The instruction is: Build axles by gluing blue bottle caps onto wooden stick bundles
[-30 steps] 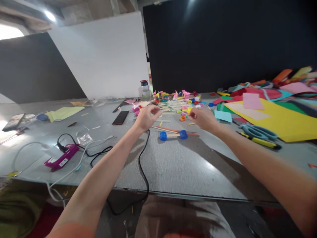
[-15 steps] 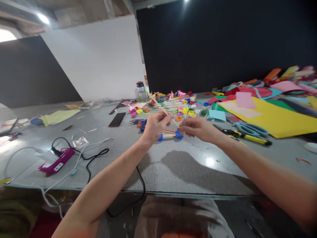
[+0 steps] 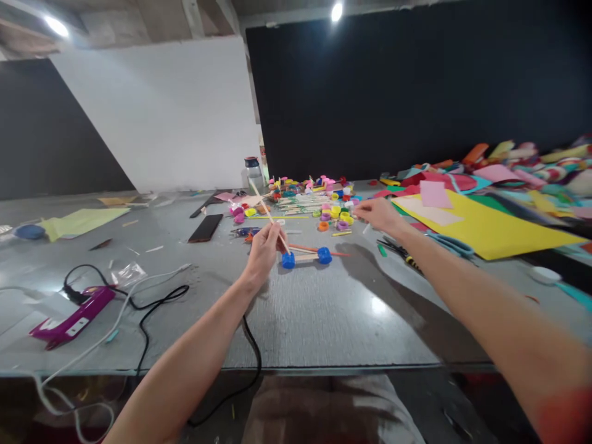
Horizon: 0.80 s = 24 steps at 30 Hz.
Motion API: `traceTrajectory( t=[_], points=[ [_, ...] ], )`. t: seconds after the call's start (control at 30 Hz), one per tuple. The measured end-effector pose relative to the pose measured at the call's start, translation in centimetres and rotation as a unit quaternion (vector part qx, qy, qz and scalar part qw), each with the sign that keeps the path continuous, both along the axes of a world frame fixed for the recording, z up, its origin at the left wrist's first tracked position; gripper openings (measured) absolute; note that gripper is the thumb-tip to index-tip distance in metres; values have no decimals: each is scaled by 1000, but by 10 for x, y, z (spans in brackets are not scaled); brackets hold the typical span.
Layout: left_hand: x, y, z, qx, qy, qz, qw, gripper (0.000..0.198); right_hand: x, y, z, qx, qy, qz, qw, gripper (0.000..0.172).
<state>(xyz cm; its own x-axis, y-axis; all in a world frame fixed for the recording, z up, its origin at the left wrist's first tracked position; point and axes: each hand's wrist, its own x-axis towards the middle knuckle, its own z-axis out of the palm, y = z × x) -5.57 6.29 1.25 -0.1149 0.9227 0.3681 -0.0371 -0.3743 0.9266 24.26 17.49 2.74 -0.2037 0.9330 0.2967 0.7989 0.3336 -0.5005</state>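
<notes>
My left hand is closed around a thin wooden stick, which slants up and away from the fingers. Just right of that hand, two blue bottle caps stand on edge on the table, with a pale stick running between them. A reddish pencil-like stick lies behind the caps. My right hand hovers beside the loose coloured bottle caps, its fingers drawn together; whether anything is between them is too small to make out.
A glue gun and a dark phone lie beyond my left hand. On the left, a purple power strip trails cables. Blue scissors and yellow foam sheet lie right. A bottle stands at the back.
My right hand has left the stick and moved right and away, towards the coloured caps. My left hand keeps the stick, now held more upright. The view has shifted slightly right.
</notes>
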Motion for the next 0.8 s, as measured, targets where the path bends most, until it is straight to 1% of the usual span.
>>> traceTrajectory(
  t=[0.1,0.2,0.27,0.37,0.5,0.6,0.7,0.8],
  points=[
    [-5,-1,-3,-24,-5,-23,999,47,-7,23,-15,-20,-101,-4,995,29],
    [-7,-6,-3,-43,-13,-43,998,44,-27,34,-28,-23,-178,3,984,33],
    [-8,-8,-3,-50,-22,-47,997,41,-36,39,-33,-17,-214,2,977,34],
    [-9,-8,-3,-56,-46,-45,996,36,-36,44,-31,-15,-255,-8,967,35],
    [-11,-7,-1,-61,-74,-49,994,24,-16,46,-26,-36,-294,-19,955,33],
    [-9,-8,-1,-58,-79,-62,993,18,-4,42,-26,-51,-312,-4,949,32],
    [-7,-9,-1,-59,-74,-77,993,24,-4,38,-30,-53,-317,20,947,32],
    [-8,-8,-3,-57,-69,-75,993,34,-10,36,-34,-47,-316,29,947,33]
  ],
)
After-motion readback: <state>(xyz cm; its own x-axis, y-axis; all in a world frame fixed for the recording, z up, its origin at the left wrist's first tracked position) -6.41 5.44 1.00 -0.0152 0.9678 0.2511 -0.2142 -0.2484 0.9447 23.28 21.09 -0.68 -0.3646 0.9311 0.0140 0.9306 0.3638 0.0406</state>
